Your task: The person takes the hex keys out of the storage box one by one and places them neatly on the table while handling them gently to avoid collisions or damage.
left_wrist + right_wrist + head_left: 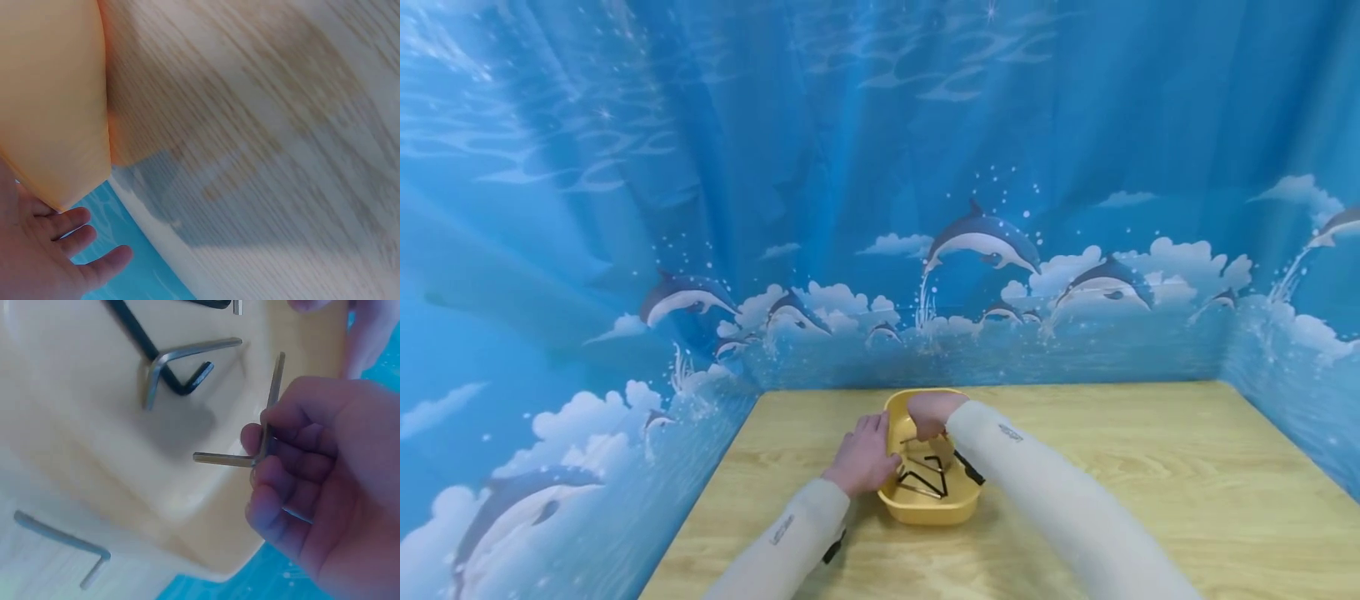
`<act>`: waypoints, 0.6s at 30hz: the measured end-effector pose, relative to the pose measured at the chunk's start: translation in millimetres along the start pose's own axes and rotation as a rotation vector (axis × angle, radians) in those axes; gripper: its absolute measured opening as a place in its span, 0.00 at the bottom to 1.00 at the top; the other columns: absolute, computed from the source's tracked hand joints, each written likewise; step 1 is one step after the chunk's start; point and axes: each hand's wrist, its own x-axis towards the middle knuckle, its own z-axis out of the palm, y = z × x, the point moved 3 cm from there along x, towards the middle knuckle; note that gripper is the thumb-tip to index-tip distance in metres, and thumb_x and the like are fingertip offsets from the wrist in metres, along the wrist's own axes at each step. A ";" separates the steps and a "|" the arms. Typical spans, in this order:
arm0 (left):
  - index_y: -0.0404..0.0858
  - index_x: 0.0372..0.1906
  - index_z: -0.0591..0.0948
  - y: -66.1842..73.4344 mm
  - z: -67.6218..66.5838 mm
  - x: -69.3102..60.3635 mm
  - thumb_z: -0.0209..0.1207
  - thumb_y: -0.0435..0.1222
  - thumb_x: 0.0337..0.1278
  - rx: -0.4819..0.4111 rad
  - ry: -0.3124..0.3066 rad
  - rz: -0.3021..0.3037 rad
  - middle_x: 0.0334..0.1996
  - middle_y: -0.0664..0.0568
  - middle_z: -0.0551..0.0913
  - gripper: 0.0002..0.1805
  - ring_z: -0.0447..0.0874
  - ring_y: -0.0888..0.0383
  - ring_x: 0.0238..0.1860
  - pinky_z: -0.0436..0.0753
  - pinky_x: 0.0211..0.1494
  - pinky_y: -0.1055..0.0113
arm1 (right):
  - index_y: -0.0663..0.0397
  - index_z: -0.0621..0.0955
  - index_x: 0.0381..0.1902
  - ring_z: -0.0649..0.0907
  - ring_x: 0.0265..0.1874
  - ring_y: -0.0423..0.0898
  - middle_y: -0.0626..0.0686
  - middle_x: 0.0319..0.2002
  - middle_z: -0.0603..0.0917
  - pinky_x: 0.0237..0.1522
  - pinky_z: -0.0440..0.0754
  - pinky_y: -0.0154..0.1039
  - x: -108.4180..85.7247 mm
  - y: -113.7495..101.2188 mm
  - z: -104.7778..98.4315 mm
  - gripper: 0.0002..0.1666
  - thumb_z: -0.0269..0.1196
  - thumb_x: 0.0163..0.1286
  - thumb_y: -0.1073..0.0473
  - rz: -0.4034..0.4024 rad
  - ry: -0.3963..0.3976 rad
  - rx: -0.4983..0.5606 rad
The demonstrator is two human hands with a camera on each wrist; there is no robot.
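A yellow plastic basin (928, 514) stands on the table. My left hand (863, 457) holds its left rim, thumb over the edge; in the left wrist view several fingers of that hand (56, 250) extend past the basin's outer wall (53, 94). Inside the basin's far part, my right hand (319, 469) pinches a metal L-shaped hex key (225, 460) between thumb and fingers. On the basin floor lie a silver hex key (194, 349) and a black hex key (134, 331), crossing each other. The right forearm covers part of the basin in the head view.
Another hex key (62, 534) lies outside the basin, beyond its rim in the right wrist view. The wooden table (1150, 467) meets a blue dolphin-print curtain (850, 208) at the back and sides.
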 end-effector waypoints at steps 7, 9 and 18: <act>0.29 0.77 0.58 -1.5 3.8 1.0 0.57 0.49 0.66 0.007 0.007 0.014 0.70 0.37 0.69 0.43 0.65 0.42 0.71 0.74 0.65 0.41 | 0.44 0.75 0.19 0.68 0.16 0.38 0.43 0.16 0.71 0.22 0.68 0.32 -13.3 5.1 -2.4 0.19 0.61 0.71 0.64 -0.062 0.076 -0.035; 0.29 0.77 0.57 -1.7 4.4 0.9 0.56 0.50 0.67 0.013 0.000 0.013 0.70 0.37 0.68 0.43 0.64 0.42 0.72 0.74 0.65 0.41 | 0.45 0.74 0.18 0.66 0.15 0.39 0.43 0.15 0.70 0.21 0.67 0.33 -18.2 5.1 -3.6 0.20 0.59 0.71 0.65 -0.073 0.086 -0.034; 0.30 0.78 0.57 -0.3 1.5 0.2 0.55 0.50 0.68 0.013 -0.020 -0.009 0.72 0.37 0.67 0.43 0.62 0.42 0.73 0.71 0.68 0.40 | 0.47 0.86 0.36 0.82 0.32 0.39 0.44 0.34 0.85 0.38 0.83 0.37 -46.5 10.3 -21.3 0.11 0.59 0.72 0.67 -0.132 0.250 -0.060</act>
